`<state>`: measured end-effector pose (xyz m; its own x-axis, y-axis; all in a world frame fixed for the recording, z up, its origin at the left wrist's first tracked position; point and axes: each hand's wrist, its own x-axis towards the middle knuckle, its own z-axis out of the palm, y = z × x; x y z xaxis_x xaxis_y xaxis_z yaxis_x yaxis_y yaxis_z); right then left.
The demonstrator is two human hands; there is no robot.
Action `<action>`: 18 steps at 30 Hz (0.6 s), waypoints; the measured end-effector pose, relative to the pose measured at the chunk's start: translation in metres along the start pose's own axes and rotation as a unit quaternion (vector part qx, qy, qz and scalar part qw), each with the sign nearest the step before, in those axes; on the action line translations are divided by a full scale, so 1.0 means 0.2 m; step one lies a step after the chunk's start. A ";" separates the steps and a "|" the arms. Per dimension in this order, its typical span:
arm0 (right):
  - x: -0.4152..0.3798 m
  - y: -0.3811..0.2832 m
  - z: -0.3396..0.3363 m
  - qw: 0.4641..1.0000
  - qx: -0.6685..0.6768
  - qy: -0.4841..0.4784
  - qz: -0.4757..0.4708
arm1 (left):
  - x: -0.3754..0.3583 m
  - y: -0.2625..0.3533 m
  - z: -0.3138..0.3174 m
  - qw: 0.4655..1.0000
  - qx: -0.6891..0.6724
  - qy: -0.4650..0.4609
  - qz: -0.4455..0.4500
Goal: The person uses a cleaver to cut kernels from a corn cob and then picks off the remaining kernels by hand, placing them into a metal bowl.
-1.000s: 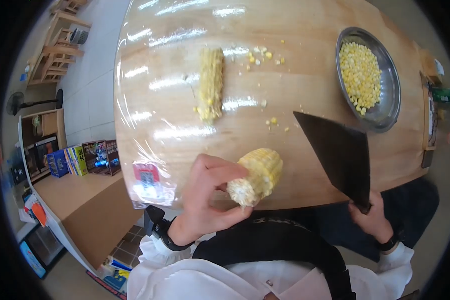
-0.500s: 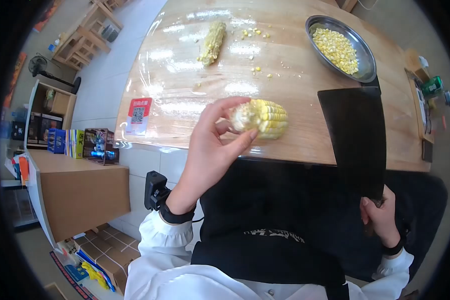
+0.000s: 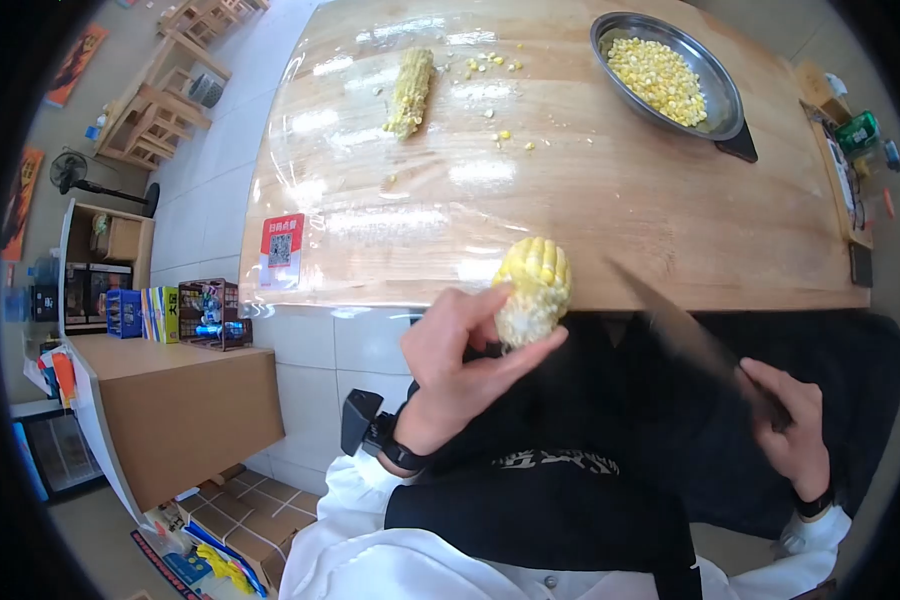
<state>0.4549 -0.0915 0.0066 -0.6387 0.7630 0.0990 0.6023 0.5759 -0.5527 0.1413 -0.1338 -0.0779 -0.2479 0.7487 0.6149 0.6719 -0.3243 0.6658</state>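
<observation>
My left hand [image 3: 470,350] is closed on a corn cob [image 3: 535,270], gripping its pale, partly stripped end near the table's front edge. Yellow kernels still cover the cob's far end. In my right hand [image 3: 790,420] is the handle of a dark cleaver [image 3: 685,325], its blade turned nearly edge-on and pointing up and left, apart from the corn. A stripped corn cob [image 3: 411,95] lies at the back left of the table. Loose kernels [image 3: 490,64] are scattered beside it. At the back right, a metal bowl [image 3: 727,105] holds many cut kernels [image 3: 660,82].
The wooden table [image 3: 370,230] has a clear cover and a red-and-white QR code card [image 3: 282,252] at its left corner. A cabinet [image 3: 185,420] with a small basket [image 3: 210,315] stands left. Bottles and a green can [image 3: 857,132] are at the right edge.
My left hand has drawn the corn cob toward me and turned its stripped end down. The cleaver has swung from broad side facing up to nearly edge-on, tilted toward the corn.
</observation>
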 end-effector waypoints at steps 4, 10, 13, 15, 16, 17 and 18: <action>0.12 -0.07 -0.19 0.988 -0.058 -0.140 0.022 | 0.02 -0.05 0.05 0.999 0.040 0.007 0.034; 0.31 0.02 -0.32 0.982 -0.081 -0.169 0.022 | 0.10 -0.10 0.11 0.997 0.020 -0.050 0.056; 0.38 0.08 -0.37 0.980 -0.049 -0.187 0.036 | 0.14 -0.10 0.13 0.992 -0.054 -0.094 0.064; 0.41 0.12 -0.43 0.974 -0.056 -0.217 0.021 | 0.17 -0.10 0.14 0.992 -0.063 -0.085 0.062; 0.45 0.12 -0.44 0.973 -0.054 -0.222 0.023 | 0.18 -0.09 0.16 0.992 -0.063 -0.088 0.057; 0.48 0.11 -0.45 0.971 -0.058 -0.231 0.017 | 0.20 -0.09 0.19 0.995 -0.051 -0.058 0.064; 0.51 0.10 -0.46 0.969 -0.062 -0.239 0.013 | 0.21 -0.10 0.20 0.996 -0.040 -0.029 0.071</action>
<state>0.4454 0.0248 0.0819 -0.7538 0.5712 -0.3249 0.6549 0.6124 -0.4427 0.1463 -0.0722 -0.0815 -0.1122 0.7230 0.6816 0.6384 -0.4732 0.6071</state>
